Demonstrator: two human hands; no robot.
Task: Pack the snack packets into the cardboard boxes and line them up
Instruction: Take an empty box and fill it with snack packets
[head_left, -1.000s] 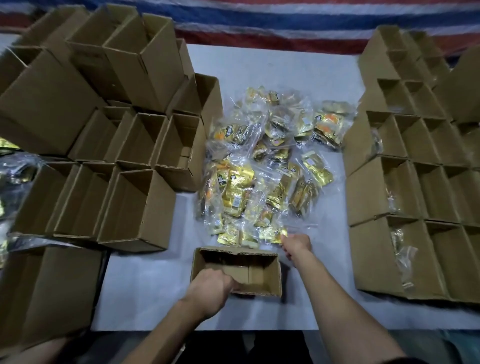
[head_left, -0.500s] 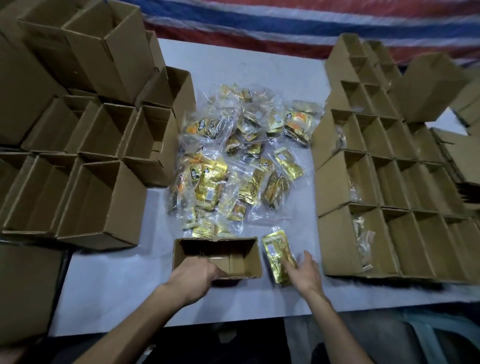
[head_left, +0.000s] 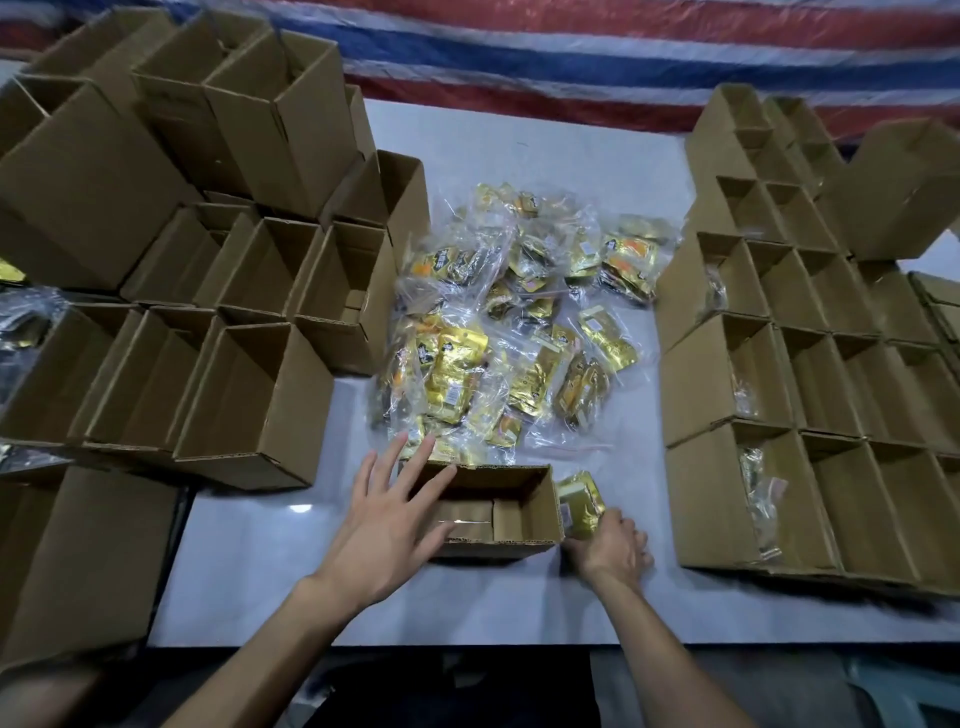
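Observation:
An open cardboard box (head_left: 524, 506) stands near the table's front edge, with nothing visible inside. My left hand (head_left: 387, 512) hovers over its left end with fingers spread, holding nothing. Just right of the box, my right hand (head_left: 613, 548) grips the lower end of a gold snack packet (head_left: 581, 501), which leans against the box's right wall. A heap of gold packets in clear bags (head_left: 514, 322) lies on the table behind the box.
Open boxes (head_left: 249, 374) crowd the left side, some stacked. Rows of lined-up boxes (head_left: 810, 384) fill the right side, a few showing packets inside. The white table (head_left: 260, 571) ends at a striped sheet (head_left: 571, 57) behind.
My left hand has let go of the box's left end and opened above it. My right hand pulled a gold packet from the heap to the box's right side and closed on it.

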